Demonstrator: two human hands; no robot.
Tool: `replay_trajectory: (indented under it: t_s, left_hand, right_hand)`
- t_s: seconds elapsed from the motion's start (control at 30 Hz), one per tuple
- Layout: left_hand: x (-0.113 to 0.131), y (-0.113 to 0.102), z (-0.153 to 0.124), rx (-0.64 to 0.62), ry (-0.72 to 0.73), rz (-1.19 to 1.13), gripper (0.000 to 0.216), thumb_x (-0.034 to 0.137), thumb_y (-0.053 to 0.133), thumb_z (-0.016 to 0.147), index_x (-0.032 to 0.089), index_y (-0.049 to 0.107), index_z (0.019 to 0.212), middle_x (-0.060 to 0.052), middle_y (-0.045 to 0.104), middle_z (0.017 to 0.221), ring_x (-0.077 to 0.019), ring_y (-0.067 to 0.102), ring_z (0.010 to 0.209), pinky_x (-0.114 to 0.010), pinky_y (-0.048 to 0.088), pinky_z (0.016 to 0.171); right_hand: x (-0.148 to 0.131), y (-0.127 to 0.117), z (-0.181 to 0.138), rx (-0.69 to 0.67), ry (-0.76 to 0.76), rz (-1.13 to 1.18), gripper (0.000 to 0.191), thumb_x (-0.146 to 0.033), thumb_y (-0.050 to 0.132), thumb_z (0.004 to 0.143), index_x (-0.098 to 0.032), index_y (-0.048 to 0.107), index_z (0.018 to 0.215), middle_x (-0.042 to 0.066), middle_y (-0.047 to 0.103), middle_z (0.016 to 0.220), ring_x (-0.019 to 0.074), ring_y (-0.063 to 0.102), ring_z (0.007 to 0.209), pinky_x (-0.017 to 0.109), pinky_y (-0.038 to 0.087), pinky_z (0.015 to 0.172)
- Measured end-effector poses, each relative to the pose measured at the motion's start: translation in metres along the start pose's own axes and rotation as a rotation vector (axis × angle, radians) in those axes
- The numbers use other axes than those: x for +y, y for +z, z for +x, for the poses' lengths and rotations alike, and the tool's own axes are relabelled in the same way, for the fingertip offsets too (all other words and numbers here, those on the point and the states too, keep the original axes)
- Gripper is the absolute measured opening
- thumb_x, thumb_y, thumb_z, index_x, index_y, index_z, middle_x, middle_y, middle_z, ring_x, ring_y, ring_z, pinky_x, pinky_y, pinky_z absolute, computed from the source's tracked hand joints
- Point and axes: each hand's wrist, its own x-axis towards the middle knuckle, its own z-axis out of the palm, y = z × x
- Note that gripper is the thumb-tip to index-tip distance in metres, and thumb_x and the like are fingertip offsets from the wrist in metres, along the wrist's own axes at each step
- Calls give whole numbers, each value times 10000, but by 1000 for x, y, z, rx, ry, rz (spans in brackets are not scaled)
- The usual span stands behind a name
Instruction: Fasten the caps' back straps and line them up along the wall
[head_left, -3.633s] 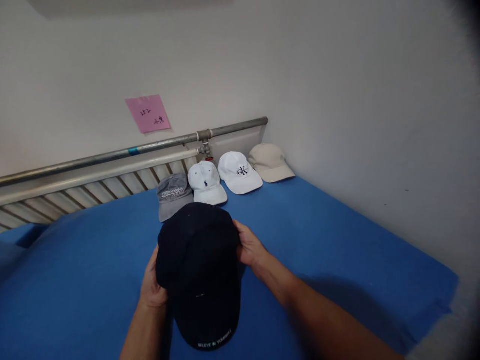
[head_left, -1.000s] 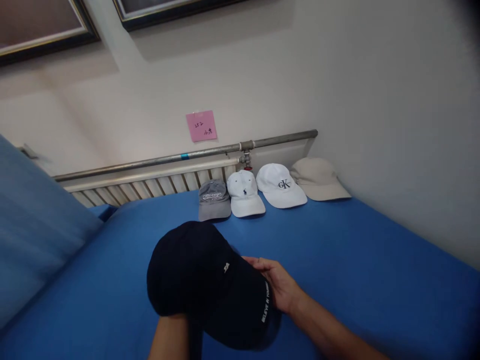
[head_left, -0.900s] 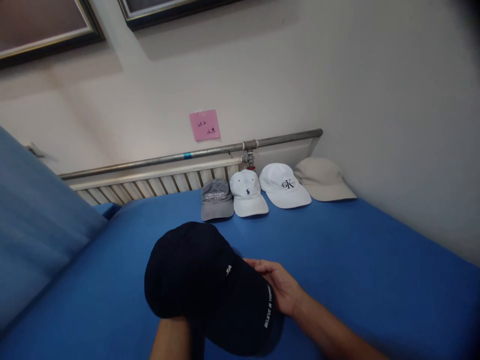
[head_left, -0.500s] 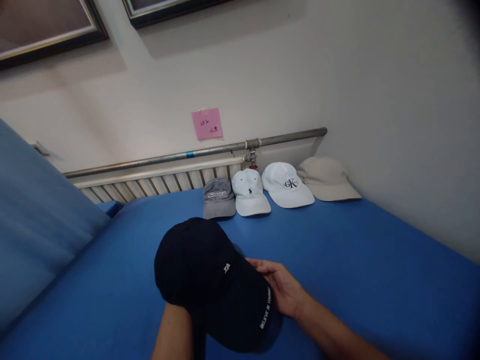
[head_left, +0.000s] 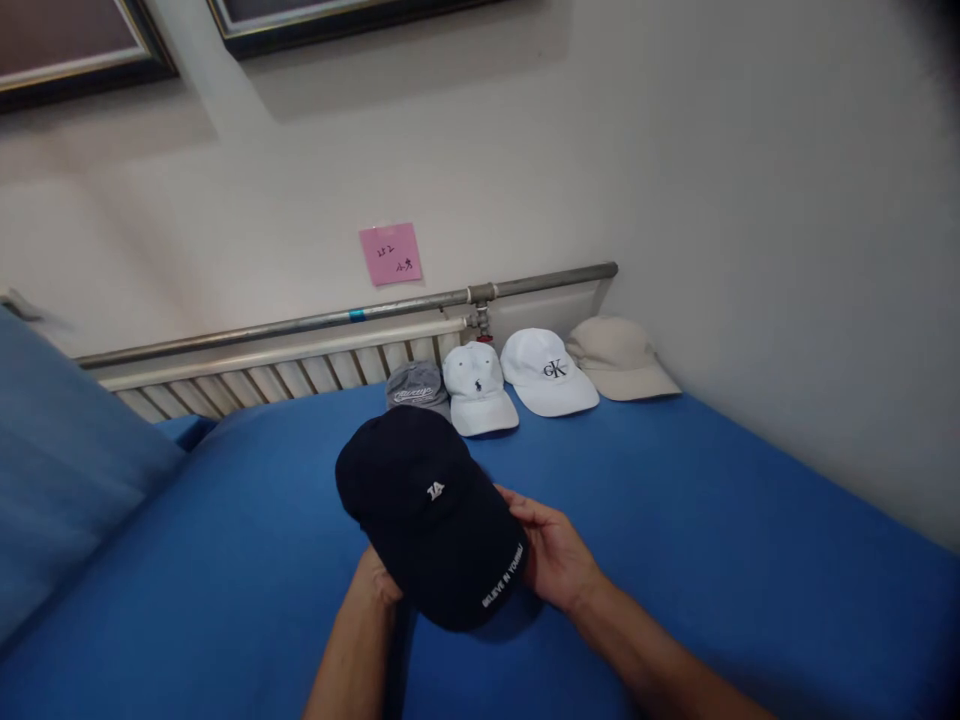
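Note:
A black baseball cap [head_left: 420, 500] with a small white emblem and white lettering along its brim is held up over the blue bed sheet. My left hand [head_left: 381, 578] grips it from below on the left; most of its fingers are hidden behind the cap. On the other side my right hand [head_left: 553, 548] is closed on the brim's right edge, fingers partly tucked behind it. Just behind the black cap sits a grey cap [head_left: 418, 385], its lower part covered from sight. Beside that, in a row, are a white cap with a small dark logo [head_left: 478, 385], a white CK cap [head_left: 547, 375] and a beige cap [head_left: 622, 358].
The blue sheet [head_left: 697, 540] runs back to a white radiator [head_left: 300, 375] under a metal pipe [head_left: 285, 328]. A pink note [head_left: 391, 254] is stuck on the wall. A light-blue curtain [head_left: 67, 470] hangs at left, and picture frames [head_left: 330, 30] are above.
The black cap has moved away from me toward the row and turned slightly, now covering part of the grey cap. More of my left hand shows. The view has shifted a little right.

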Motion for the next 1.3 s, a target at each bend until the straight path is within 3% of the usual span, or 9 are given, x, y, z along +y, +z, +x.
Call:
replay_trajectory:
  t_s: [0.1, 0.2, 0.4, 0.6, 0.73, 0.93, 1.1, 1.3]
  left_hand:
    - [-7, 9, 3, 93, -72, 85, 73, 165, 719, 765, 157, 730, 836, -61, 734, 746, -199, 684, 721, -333, 553, 701]
    - [-7, 22, 0, 101, -43, 179, 110, 66, 734, 666, 157, 725, 728, -29, 711, 633, -163, 652, 563, -288, 541, 585]
    - [-8, 42, -7, -73, 3, 125, 312, 55, 686, 692, 156, 706, 987, -67, 721, 877, -218, 691, 826, -313, 561, 658]
    - [-27, 48, 1, 64, 46, 41, 235, 92, 726, 727, 177, 696, 945, -52, 717, 921, -182, 679, 855, -306, 553, 722]
    - [-24, 44, 6, 118, 106, -14, 232, 79, 722, 732, 194, 691, 931, -29, 721, 939, -165, 677, 865, -314, 550, 770]
    - [6, 30, 4, 216, 252, -64, 215, 22, 649, 762, 187, 678, 898, -18, 728, 893, -164, 687, 823, -350, 563, 792]
    - [56, 9, 9, 404, 384, -109, 242, -24, 503, 821, 157, 663, 823, -23, 727, 791, -165, 693, 749, -372, 574, 772]
    - [113, -30, 31, 511, 432, -97, 253, -29, 454, 840, 137, 618, 741, -34, 717, 723, -164, 699, 732, -352, 574, 781]
  right_hand:
    - [-9, -1, 0, 22, -89, 21, 353, -26, 576, 719, -144, 645, 1045, 39, 738, 852, 132, 691, 691, 230, 536, 657]
    - [-18, -2, 0, 58, -189, 33, 339, -32, 591, 742, -177, 633, 1046, 11, 735, 855, 113, 686, 675, 209, 541, 616]
    - [-27, -6, 2, 78, -318, -7, 373, -57, 647, 742, -256, 613, 1056, -36, 724, 864, 95, 673, 673, 192, 523, 567]
    - [-22, -4, 6, 89, -304, -17, 445, -70, 697, 717, -287, 588, 1090, -47, 710, 895, 85, 649, 655, 183, 481, 531]
    - [-16, 1, 9, 82, -285, -65, 429, -111, 702, 723, -277, 577, 1099, -29, 704, 843, 117, 657, 704, 216, 478, 574]
    - [-8, -1, 11, 90, -187, -154, 315, -229, 726, 719, -210, 602, 1008, 19, 694, 797, 129, 636, 657, 231, 440, 552]
    - [-8, -1, 9, 145, -161, -209, 249, -253, 707, 740, -203, 593, 956, 5, 664, 734, 109, 596, 588, 215, 389, 497]
    - [-10, 0, 11, 182, -142, -217, 234, -246, 678, 751, -195, 580, 957, 4, 649, 713, 105, 570, 567, 215, 366, 485]
